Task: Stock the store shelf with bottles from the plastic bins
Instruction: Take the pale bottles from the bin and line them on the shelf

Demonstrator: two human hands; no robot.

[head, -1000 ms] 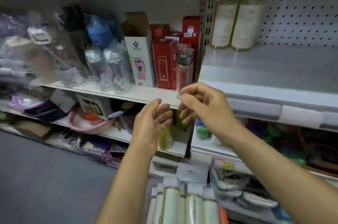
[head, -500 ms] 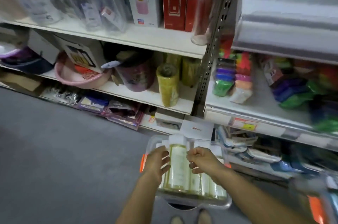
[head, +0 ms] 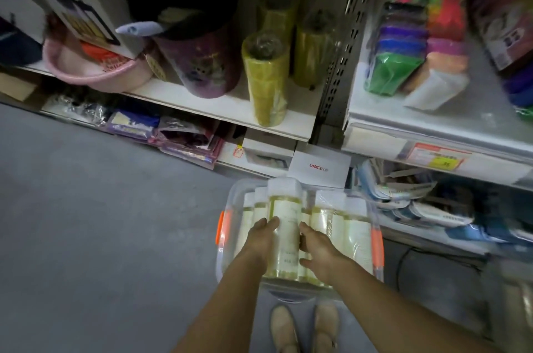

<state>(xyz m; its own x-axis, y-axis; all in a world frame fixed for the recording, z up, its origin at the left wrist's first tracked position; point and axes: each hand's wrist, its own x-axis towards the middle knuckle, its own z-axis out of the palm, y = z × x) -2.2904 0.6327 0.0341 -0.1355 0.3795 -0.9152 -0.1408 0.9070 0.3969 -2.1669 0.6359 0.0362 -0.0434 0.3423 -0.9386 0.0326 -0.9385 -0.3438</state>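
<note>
A clear plastic bin (head: 377, 240) with orange handles stands on the floor in front of my feet, holding several pale yellow bottles with white caps. One bottle (head: 284, 223) sits raised above the others. My left hand (head: 259, 240) grips its left side and my right hand (head: 315, 249) grips its right side, fingers curled round the label. The other bottles (head: 346, 225) lie packed to the right of it.
White store shelves (head: 219, 110) rise ahead, with yellow wrapped rolls (head: 266, 78), a purple bucket and a pink basin. A perforated metal upright (head: 337, 64) divides them from a right shelf of coloured packs (head: 403, 47). Grey floor lies to the left.
The view has dropped from the upper shelf down to the bin. Both hands came down from shelf height and closed round one bottle, which now stands higher than its neighbours.
</note>
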